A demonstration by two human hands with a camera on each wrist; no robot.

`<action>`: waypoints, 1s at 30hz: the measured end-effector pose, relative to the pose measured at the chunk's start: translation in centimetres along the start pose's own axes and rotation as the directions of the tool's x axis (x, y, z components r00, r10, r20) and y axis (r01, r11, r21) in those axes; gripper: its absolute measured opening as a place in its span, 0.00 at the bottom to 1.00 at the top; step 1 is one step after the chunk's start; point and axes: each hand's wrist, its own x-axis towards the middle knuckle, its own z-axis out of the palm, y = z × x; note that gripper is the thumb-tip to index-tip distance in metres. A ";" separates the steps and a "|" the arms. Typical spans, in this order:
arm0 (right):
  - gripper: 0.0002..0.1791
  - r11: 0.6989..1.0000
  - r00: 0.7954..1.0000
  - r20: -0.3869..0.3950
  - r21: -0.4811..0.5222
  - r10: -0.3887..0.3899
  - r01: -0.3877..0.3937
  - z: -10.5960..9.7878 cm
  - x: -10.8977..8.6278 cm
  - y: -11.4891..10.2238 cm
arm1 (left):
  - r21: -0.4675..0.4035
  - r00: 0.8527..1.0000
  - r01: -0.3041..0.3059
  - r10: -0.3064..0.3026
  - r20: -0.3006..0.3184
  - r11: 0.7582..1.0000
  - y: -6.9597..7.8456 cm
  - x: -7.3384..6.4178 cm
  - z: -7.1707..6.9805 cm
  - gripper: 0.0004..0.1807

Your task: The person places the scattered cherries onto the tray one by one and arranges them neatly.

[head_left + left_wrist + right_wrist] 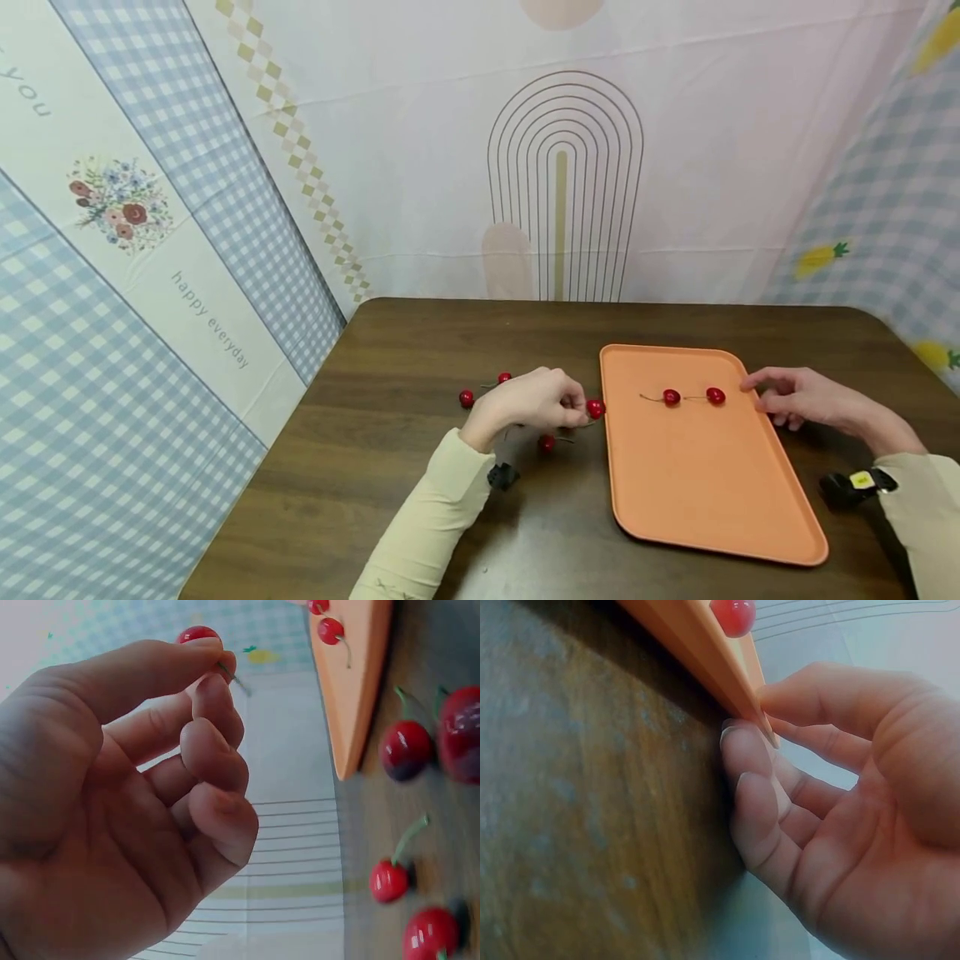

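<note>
My left hand point(534, 400) pinches a red cherry point(596, 408) between thumb and forefinger, just off the left rim of an orange tray point(705, 483). In the left wrist view the held cherry point(199, 633) shows above the thumb, its green stem hanging past the fingertips. My right hand point(813, 398) grips the tray's right rim, thumb on the inner side and curled fingers point(750, 750) outside and beneath. On the tray lie two stemmed cherries, one nearer the middle point(671, 397) and one farther right point(716, 396).
Several more cherries lie on the brown wooden table point(360, 467) around my left hand, among them one at the far left point(467, 399), one behind the hand point(505, 378) and one in front point(547, 443). Printed cloths point(420, 167) hang behind and beside the table.
</note>
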 end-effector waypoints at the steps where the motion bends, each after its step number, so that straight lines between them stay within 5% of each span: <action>1: 0.18 1.000 1.000 -0.001 0.002 0.005 -0.005 0.0 0.0 0.0 | -0.010 1.000 0.000 0.000 -0.011 1.000 0.1 0.4 0.0 0.09; 10: 0.21 1.000 1.000 -0.005 -0.004 0.013 -0.013 0.0 -0.1 -0.2 | -0.130 0.989 0.079 -0.094 -0.113 0.988 1.2 3.3 -0.1 0.07; 21: 0.21 1.000 1.000 -0.003 -0.015 0.000 0.000 0.2 0.0 -0.3 | -0.300 0.939 0.208 -0.277 -0.206 0.931 2.0 5.7 0.6 0.08; 30: 0.19 1.000 1.000 -0.007 -0.031 -0.007 0.007 0.0 -0.2 -0.1 | -0.210 0.908 0.352 -0.387 -0.163 0.912 1.9 8.3 3.0 0.18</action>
